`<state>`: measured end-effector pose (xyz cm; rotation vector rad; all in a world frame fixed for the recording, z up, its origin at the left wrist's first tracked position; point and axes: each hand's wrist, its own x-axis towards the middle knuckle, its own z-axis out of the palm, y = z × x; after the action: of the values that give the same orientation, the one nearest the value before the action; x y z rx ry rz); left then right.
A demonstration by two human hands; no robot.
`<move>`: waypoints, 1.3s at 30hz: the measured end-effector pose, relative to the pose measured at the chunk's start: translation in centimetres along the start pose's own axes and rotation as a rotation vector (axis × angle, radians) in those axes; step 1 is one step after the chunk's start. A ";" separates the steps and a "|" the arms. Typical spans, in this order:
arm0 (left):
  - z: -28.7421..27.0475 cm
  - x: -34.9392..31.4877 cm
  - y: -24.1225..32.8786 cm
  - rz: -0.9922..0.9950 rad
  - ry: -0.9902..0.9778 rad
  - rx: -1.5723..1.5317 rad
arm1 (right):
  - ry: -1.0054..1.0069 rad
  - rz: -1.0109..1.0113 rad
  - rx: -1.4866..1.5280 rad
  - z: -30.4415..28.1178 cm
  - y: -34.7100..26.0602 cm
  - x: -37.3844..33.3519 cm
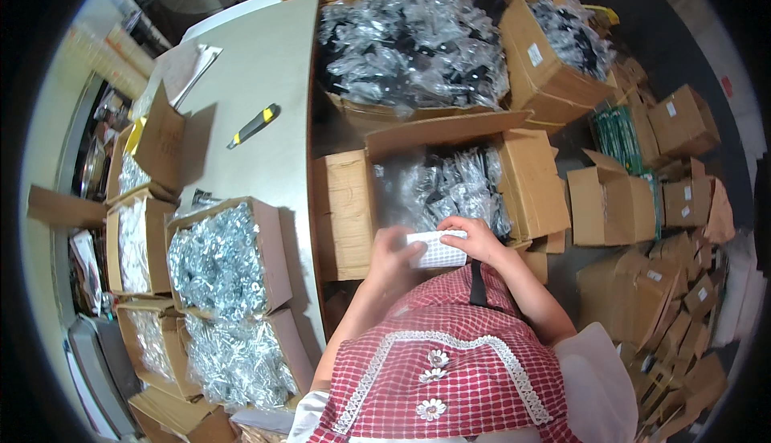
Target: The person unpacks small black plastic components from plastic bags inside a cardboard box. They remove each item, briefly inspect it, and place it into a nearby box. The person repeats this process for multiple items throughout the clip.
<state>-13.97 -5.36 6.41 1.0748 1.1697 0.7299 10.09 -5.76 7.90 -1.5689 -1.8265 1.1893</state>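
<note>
A small white sheet (438, 252) with rows of small round marks, like a sheet of stickers, is in front of my apron. My right hand (475, 240) grips its upper right side, thumb on the face. At its left edge is my left hand (391, 252), smeared by motion, with the thumb on the sheet. Just beyond both hands stands an open cardboard box (526, 182), its flaps folded out. Inside lie clear plastic bags (462, 182) with dark parts that I cannot make out.
A grey table (265, 57) at the left bears a yellow and black utility knife (255, 126) and boxes of bagged metal hardware (221, 258). Beyond the open box is a large heap of bagged parts (409, 45). Several cardboard boxes (614, 202) crowd the right side.
</note>
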 end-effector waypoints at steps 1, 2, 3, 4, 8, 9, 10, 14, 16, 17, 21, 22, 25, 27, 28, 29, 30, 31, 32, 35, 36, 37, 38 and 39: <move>-0.2 -0.1 -0.1 0.029 0.024 -0.098 | -0.044 -0.003 0.034 0.1 -0.1 0.3; -0.4 0.0 -0.3 -0.011 0.022 -0.177 | -0.048 -0.010 0.034 0.4 -0.2 0.6; -0.5 0.1 -0.5 -0.048 -0.003 -0.282 | -0.046 -0.005 0.044 0.8 -0.4 0.8; -0.5 0.2 -0.7 -0.087 -0.034 -0.384 | -0.040 -0.006 0.063 1.0 -0.5 0.9; 0.8 0.9 -2.0 0.055 0.112 -0.047 | 0.103 -0.247 -0.264 1.3 -0.8 1.3; 0.9 1.2 -2.1 0.067 0.096 0.026 | 0.074 -0.223 -0.263 1.2 -0.9 1.2; 0.9 1.4 -2.3 0.070 0.083 0.103 | 0.065 -0.214 -0.293 1.1 -1.1 1.2; 1.4 2.2 -2.3 0.187 0.083 0.202 | 0.072 -0.227 -0.380 0.5 -1.3 1.2; 1.8 2.4 -2.3 0.197 0.081 0.277 | 0.089 -0.235 -0.425 0.2 -1.0 1.1; 2.1 2.6 -2.3 0.203 0.084 0.291 | 0.065 -0.219 -0.434 0.1 -0.8 1.0; 4.0 3.0 -2.6 0.160 0.132 0.225 | 0.007 -0.231 -0.431 -0.8 0.6 1.2; 4.6 3.3 -2.5 0.124 0.149 0.169 | -0.023 -0.230 -0.434 -1.2 1.0 1.3; 6.0 3.5 -1.8 0.007 0.182 0.081 | -0.065 -0.265 -0.443 -2.0 2.1 1.8; 6.8 3.5 -1.2 -0.024 0.186 -0.033 | -0.044 -0.316 -0.426 -2.2 3.0 2.0; 7.3 3.5 -1.0 -0.082 0.174 -0.116 | -0.057 -0.317 -0.428 -2.3 3.5 2.0; 7.6 3.5 -0.9 -0.091 0.174 -0.115 | -0.074 -0.319 -0.434 -2.4 4.0 2.1; 7.8 3.6 -0.8 -0.108 0.166 -0.134 | -0.099 -0.312 -0.448 -2.4 4.4 2.1; 8.0 3.8 -0.8 -0.101 0.148 -0.195 | -0.125 -0.290 -0.466 -2.4 4.8 2.0; 8.2 4.1 -0.9 -0.128 0.156 -0.155 | -0.115 -0.308 -0.484 -2.5 5.1 2.0; 8.5 5.1 -1.6 -0.141 0.152 -0.107 | -0.051 -0.361 -0.500 -2.5 5.8 2.0; 8.6 5.5 -2.0 -0.147 0.153 -0.057 | 0.005 -0.392 -0.466 -2.6 6.1 2.0; 8.6 5.8 -2.3 -0.166 0.146 -0.028 | 0.079 -0.436 -0.424 -2.7 6.4 1.9; 8.3 6.2 -2.6 -0.136 0.148 0.079 | 0.077 -0.367 -0.402 -2.7 6.7 1.8; 7.9 6.8 -2.9 -0.119 0.141 0.167 | 0.093 -0.312 -0.373 -2.9 7.1 1.5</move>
<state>-4.78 -2.51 1.51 1.0943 1.4232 0.6315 16.02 -3.58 3.29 -1.4206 -2.2211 0.6522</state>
